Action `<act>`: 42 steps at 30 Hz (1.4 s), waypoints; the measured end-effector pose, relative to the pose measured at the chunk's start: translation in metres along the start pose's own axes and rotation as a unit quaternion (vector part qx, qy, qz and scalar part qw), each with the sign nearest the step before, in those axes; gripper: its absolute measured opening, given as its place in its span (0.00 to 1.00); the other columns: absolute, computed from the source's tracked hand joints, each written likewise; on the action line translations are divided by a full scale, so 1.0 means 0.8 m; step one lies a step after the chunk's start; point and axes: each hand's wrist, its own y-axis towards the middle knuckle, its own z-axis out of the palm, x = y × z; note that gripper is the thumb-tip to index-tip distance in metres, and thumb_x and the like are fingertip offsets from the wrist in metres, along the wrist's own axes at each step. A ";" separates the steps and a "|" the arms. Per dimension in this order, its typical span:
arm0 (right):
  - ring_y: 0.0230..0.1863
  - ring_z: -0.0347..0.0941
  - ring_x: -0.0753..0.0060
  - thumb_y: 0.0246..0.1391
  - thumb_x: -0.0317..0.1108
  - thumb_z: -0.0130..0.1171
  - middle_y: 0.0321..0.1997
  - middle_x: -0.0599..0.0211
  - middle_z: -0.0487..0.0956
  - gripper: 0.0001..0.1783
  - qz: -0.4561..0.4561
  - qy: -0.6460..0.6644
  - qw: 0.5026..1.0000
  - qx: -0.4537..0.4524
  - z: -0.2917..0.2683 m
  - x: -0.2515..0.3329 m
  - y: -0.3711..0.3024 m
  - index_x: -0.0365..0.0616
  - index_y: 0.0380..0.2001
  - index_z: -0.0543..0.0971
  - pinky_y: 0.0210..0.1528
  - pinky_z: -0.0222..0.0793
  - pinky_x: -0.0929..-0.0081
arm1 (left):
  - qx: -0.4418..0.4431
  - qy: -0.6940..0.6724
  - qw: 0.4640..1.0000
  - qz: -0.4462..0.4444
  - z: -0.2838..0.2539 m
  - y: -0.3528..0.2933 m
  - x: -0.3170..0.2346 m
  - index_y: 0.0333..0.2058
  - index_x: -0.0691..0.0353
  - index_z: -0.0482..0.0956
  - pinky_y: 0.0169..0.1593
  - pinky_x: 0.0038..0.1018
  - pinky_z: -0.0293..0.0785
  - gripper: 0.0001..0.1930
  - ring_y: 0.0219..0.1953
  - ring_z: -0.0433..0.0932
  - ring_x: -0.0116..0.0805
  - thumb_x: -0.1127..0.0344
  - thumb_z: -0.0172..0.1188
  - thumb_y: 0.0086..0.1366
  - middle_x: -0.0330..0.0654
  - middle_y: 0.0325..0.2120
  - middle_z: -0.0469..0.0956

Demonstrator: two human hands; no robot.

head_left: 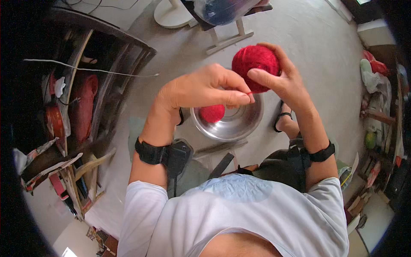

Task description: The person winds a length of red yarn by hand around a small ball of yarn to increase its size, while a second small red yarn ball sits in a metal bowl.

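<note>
While the fingers (pixel 239 99) of the left hand (pixel 201 90) pinch a thin red strand of yarn (pixel 249 93) between thumb and forefinger, the right hand (pixel 286 81) cups a large red ball of yarn (pixel 255 67), its fingers curled around the far side and its thumb pressed on the front. The strand runs straight from the pinch to the ball, held up in front of the chest. Below the hands, a round steel bowl (pixel 233 124) sits on the concrete floor (pixel 308 47), and a smaller red ball (pixel 212 113) lies inside it near its left wall. Both wrists wear black straps. At the left stands a cluttered wooden shelf (pixel 81 98).
</note>
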 end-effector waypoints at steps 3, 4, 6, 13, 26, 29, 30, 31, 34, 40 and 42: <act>0.49 0.76 0.64 0.43 0.49 0.74 0.49 0.57 0.78 0.37 0.039 -0.001 0.998 0.043 0.003 0.005 0.001 0.40 0.53 0.74 0.52 0.74 0.70 | -0.068 0.001 0.998 0.020 -0.001 -0.007 0.001 0.34 0.67 0.83 0.39 0.21 0.71 0.06 0.33 0.75 0.22 0.71 0.63 0.61 0.36 0.28 0.80; 0.49 0.76 0.66 0.44 0.50 0.73 0.50 0.58 0.78 0.37 0.057 0.013 0.995 0.085 0.001 0.007 0.001 0.40 0.53 0.74 0.53 0.73 0.70 | -0.103 0.007 0.994 0.037 -0.001 -0.008 -0.001 0.33 0.67 0.83 0.39 0.21 0.71 0.05 0.33 0.75 0.22 0.72 0.64 0.60 0.36 0.28 0.80; 0.50 0.75 0.67 0.45 0.51 0.72 0.50 0.59 0.78 0.37 0.076 0.026 0.989 0.127 -0.003 0.006 0.000 0.40 0.53 0.74 0.54 0.72 0.70 | -0.127 0.018 0.991 0.033 -0.004 -0.010 -0.003 0.32 0.66 0.82 0.39 0.20 0.70 0.03 0.33 0.74 0.21 0.73 0.64 0.60 0.35 0.28 0.79; 0.54 0.75 0.62 0.40 0.60 0.68 0.56 0.53 0.75 0.50 0.111 0.248 0.913 0.304 -0.019 0.009 -0.007 0.35 0.59 0.68 0.60 0.69 0.67 | -0.151 -0.109 0.980 0.067 -0.008 -0.011 0.005 0.36 0.65 0.81 0.36 0.18 0.73 0.05 0.30 0.76 0.20 0.71 0.62 0.63 0.36 0.28 0.80; 0.63 0.68 0.59 0.60 0.52 0.56 0.61 0.61 0.72 0.34 -0.072 0.435 0.898 -0.005 -0.046 -0.005 0.016 0.42 0.62 0.66 0.62 0.67 0.59 | -0.066 -0.106 0.992 -0.035 0.003 0.007 0.023 0.40 0.70 0.80 0.35 0.21 0.74 0.09 0.29 0.77 0.23 0.71 0.60 0.66 0.39 0.28 0.80; 0.57 0.72 0.63 0.56 0.47 0.63 0.59 0.54 0.72 0.37 -0.034 0.344 0.938 0.001 -0.030 -0.003 0.016 0.36 0.61 0.64 0.59 0.71 0.62 | 0.021 -0.074 0.996 -0.053 0.010 0.007 0.014 0.38 0.71 0.82 0.36 0.21 0.73 0.08 0.31 0.77 0.25 0.72 0.61 0.64 0.40 0.28 0.81; 0.55 0.73 0.63 0.52 0.47 0.67 0.56 0.54 0.74 0.39 -0.017 0.278 0.960 -0.020 -0.027 -0.004 0.013 0.36 0.60 0.64 0.58 0.70 0.63 | 0.022 -0.073 0.996 -0.052 0.009 0.005 0.008 0.38 0.71 0.82 0.36 0.21 0.73 0.08 0.31 0.77 0.25 0.72 0.61 0.64 0.40 0.28 0.81; 0.54 0.74 0.64 0.50 0.47 0.69 0.54 0.55 0.75 0.41 -0.020 0.184 0.983 -0.018 -0.025 -0.005 0.012 0.36 0.59 0.65 0.58 0.71 0.65 | 0.028 -0.026 0.999 -0.014 0.006 0.001 0.003 0.38 0.71 0.82 0.36 0.21 0.72 0.07 0.31 0.77 0.24 0.72 0.61 0.64 0.39 0.28 0.80; 0.51 0.75 0.63 0.43 0.46 0.75 0.50 0.57 0.77 0.43 -0.030 0.074 0.997 -0.006 -0.014 0.000 0.005 0.37 0.57 0.67 0.56 0.72 0.68 | 0.013 0.002 0.996 0.084 -0.004 -0.008 0.003 0.38 0.70 0.82 0.35 0.20 0.70 0.07 0.30 0.75 0.24 0.72 0.61 0.63 0.38 0.27 0.79; 0.52 0.75 0.60 0.38 0.49 0.78 0.51 0.58 0.77 0.44 0.021 0.057 0.991 0.119 -0.004 -0.004 -0.001 0.44 0.57 0.71 0.56 0.73 0.64 | -0.136 -0.108 0.981 0.086 -0.015 -0.021 -0.001 0.38 0.67 0.82 0.33 0.15 0.67 0.07 0.28 0.71 0.18 0.69 0.61 0.65 0.33 0.27 0.77; 0.54 0.74 0.59 0.37 0.52 0.77 0.52 0.58 0.77 0.46 0.046 0.048 0.989 0.131 -0.003 0.000 -0.003 0.43 0.58 0.71 0.57 0.72 0.64 | -0.201 -0.072 0.974 0.071 -0.014 -0.016 0.002 0.38 0.65 0.82 0.33 0.15 0.68 0.08 0.28 0.71 0.17 0.66 0.60 0.67 0.32 0.26 0.77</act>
